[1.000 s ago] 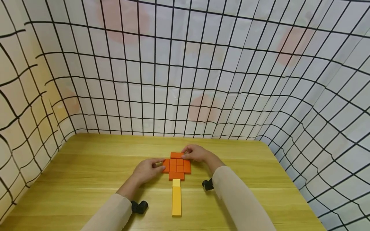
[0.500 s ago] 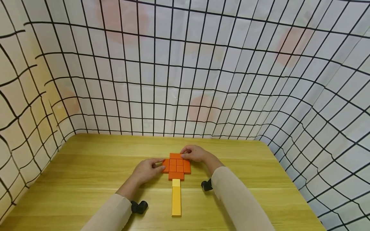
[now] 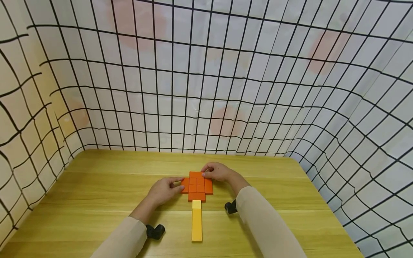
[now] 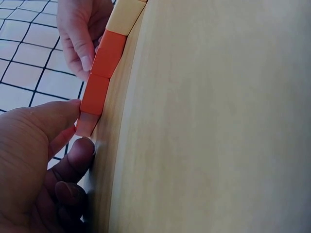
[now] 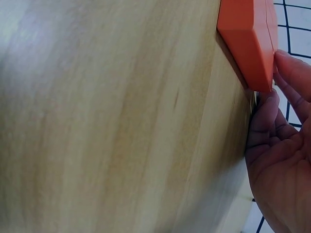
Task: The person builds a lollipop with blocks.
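Observation:
Several orange blocks lie together on the table, with small square blocks [image 3: 196, 185] in the middle and longer ones around them. My left hand [image 3: 164, 190] is at the left orange block [image 3: 185, 185], pinching it between thumb and finger. At the far edge of the group is the top orange block [image 3: 195, 175]. My right hand [image 3: 219, 172] pinches its right end, as the right wrist view also shows close up on that orange block [image 5: 248, 41]. A right orange block [image 3: 209, 186] and a bottom orange block [image 3: 196, 196] complete the ring.
Below the orange group, a pale yellow square block [image 3: 196, 204] and a long yellow strip [image 3: 196, 225] run toward me in a line. Wood-grain table [image 3: 106, 200] surrounds them. A black-gridded white cloth [image 3: 180, 89] rises behind and at both sides.
The top orange block has shifted slightly left and toward me, up against the small squares, with the right hand moving along. The left hand has stayed in place.

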Available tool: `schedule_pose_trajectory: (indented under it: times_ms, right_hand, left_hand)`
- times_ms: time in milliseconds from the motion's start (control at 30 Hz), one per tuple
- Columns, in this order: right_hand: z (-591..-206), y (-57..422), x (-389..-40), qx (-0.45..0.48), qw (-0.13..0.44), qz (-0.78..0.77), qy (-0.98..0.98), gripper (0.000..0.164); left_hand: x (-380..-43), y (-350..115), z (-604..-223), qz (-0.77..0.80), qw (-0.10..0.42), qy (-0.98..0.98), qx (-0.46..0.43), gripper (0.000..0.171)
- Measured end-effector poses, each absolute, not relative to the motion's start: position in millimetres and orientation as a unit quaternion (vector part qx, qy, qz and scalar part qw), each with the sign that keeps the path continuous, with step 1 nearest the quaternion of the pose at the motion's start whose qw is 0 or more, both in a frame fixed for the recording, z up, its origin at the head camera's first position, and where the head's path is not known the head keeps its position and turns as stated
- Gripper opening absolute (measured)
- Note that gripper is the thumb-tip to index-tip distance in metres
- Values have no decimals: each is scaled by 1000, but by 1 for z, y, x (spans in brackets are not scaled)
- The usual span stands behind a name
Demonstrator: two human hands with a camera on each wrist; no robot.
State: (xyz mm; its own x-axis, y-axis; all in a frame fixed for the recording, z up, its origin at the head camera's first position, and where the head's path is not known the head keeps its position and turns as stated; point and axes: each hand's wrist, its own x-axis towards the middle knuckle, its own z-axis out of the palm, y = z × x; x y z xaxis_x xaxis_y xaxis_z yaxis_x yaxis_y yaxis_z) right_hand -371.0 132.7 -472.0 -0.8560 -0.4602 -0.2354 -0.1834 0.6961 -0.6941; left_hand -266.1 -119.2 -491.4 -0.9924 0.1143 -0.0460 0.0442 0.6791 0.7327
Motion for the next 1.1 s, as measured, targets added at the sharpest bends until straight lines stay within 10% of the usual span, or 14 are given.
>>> schedule_pose_trajectory:
  times_ms: [1100]
  right_hand:
    - [-474,135,-362,-163,171,-378,895,25]
  left_hand:
    - [-266,-120,-492,409,51,909,56,49]
